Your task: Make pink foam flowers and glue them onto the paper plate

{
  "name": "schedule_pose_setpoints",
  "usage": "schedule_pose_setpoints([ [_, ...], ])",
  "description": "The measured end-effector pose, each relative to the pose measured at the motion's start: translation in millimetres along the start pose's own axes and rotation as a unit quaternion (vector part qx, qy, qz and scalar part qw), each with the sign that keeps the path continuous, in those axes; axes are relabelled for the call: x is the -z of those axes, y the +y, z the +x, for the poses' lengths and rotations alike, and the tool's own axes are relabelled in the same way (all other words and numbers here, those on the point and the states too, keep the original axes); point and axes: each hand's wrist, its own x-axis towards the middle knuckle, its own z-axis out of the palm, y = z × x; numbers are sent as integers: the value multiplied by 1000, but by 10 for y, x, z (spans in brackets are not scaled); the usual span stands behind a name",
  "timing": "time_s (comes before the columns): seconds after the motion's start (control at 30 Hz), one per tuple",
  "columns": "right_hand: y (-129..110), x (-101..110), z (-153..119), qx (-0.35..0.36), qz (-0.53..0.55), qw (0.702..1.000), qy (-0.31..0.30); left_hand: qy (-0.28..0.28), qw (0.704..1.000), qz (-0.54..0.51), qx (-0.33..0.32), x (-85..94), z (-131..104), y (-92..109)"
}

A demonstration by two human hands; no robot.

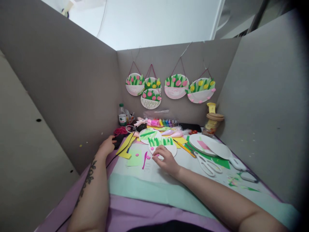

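The paper plate (pixel 172 150), fronted with green paper grass, lies mid-bench (pixel 135 206). The right hand (pixel 168 162) is curled above its near edge; whether it pinches anything cannot be told. The left hand (pixel 107 146) meets a black object (pixel 118 140), grip unclear. Behind stand a green-capped bottle (pixel 122 120) and a lidded jar (pixel 211 125), contents indistinct.

Under my right hand (pixel 164 159), a white paper plate (pixel 172 151) lies flat, green paper blades (pixel 158 142) along its far edge, a pink flower (pixel 152 148) at its left; a black object (pixel 118 141) sits by my left hand (pixel 107 146).
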Motion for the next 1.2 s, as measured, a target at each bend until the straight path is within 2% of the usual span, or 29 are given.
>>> schedule_pose_setpoints([
  [0.07, 14, -3, -2, 1, 1, 1000, 0, 18, 999, -25, -8, -63, -28, 105],
  [0.17, 1, -32, 16, 2, 6, 1000, 7, 38, 988, -142, -34, -312, -248, 466],
  [0.2, -20, -49, 30, 2, 10, 1000, 14, 10, 951, -307, -29, -424, -378, 624],
  [0.23, -50, -69, 47, 4, 16, 1000, 21, -60, 892, -448, -22, -537, -529, 782],
  [0.3, -131, -111, 85, 17, 30, 999, 29, -250, 764, -593, 47, -730, -854, 1060],
  [0.33, -176, -131, 103, 28, 34, 999, 32, -301, 713, -629, 76, -796, -1003, 1163],
  [0.4, -254, -162, 128, 51, 18, 998, 40, -339, 637, -683, 108, -859, -1224, 1281],
  [0.47, -302, -180, 129, 70, -31, 996, 48, -343, 595, -716, 126, -850, -1319, 1304],
  [0.53, -317, -192, 107, 93, -85, 992, 29, -323, 574, -740, 136, -817, -1319, 1282],
  [0.67, -292, -210, 52, 142, -181, 972, -48, -290, 568, -755, 151, -775, -1256, 1252],
  [0.73, -272, -204, 46, 145, -230, 961, -56, -293, 559, -761, 150, -756, -1243, 1253],
  [0.87, -253, -163, 67, 153, -271, 949, -45, -287, 521, -798, 99, -708, -1236, 1239],
  [0.93, -262, -140, 83, 167, -265, 948, -52, -301, 517, -796, 91, -706, -1245, 1231],
  [1.0, -277, -114, 106, 175, -264, 947, -57, -345, 515, -778, 98, -714, -1265, 1230],
  [1.1, -298, -69, 137, 175, -284, 942, -30, -402, 502, -760, 94, -713, -1291, 1231],
  [1.2, -308, -53, 136, 207, -291, 934, -15, -386, 492, -777, 64, -700, -1290, 1221],
])
